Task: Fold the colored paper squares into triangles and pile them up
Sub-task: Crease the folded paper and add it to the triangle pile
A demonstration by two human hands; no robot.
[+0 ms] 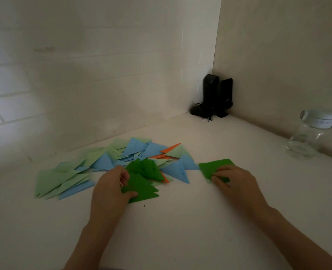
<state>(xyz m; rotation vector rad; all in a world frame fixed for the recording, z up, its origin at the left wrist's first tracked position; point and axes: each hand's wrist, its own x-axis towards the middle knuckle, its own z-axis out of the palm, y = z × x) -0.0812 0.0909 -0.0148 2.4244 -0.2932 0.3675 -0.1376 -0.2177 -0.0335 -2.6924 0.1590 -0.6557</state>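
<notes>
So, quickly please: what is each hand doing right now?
Left hand: grips a dark green triangle.
Right hand: fingers press on a dark green paper; grip cannot be told.
</notes>
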